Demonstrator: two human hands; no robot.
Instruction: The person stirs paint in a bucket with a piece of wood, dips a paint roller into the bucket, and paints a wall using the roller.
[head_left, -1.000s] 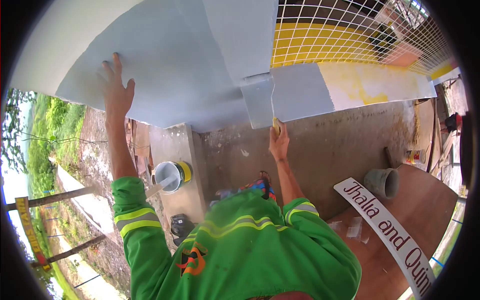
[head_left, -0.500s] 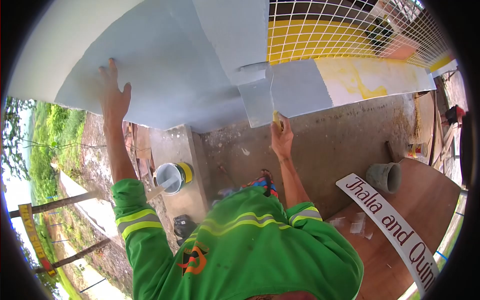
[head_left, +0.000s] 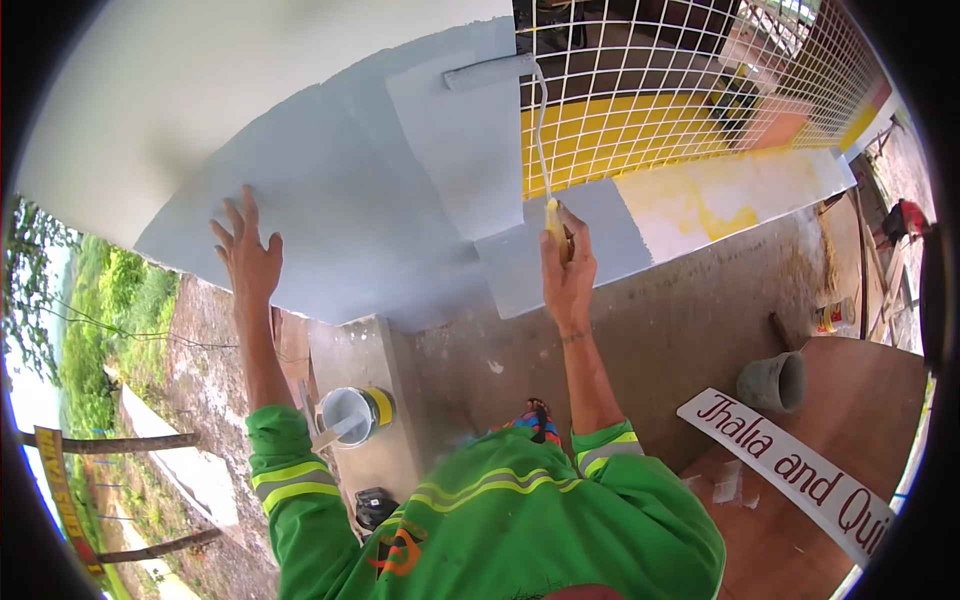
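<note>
My right hand [head_left: 569, 265] is wrapped round the yellow handle of a paint roller [head_left: 488, 73]. The roller lies level against the upper part of the grey-painted wall [head_left: 350, 190], at its right edge, and its wire frame runs down in front of the white mesh [head_left: 610, 110]. My left hand [head_left: 247, 245], fingers spread, rests on or close to the grey paint further left and holds nothing. Below it a paint bucket [head_left: 378, 408] with grey paint and a stick in it stands on a concrete ledge [head_left: 375, 465].
At the lower right a grey bucket [head_left: 772, 382] and a lettered white sign [head_left: 785, 470] are on a brown board [head_left: 850, 420]. A small can [head_left: 835, 316] stands beyond. A black object [head_left: 375, 507] lies on the ledge. Wooden poles [head_left: 130, 443] are at left.
The roller has moved up the wall, from the lower corner to near the top of the grey area, with my right hand rising relative to the wall. The view has shifted upward.
</note>
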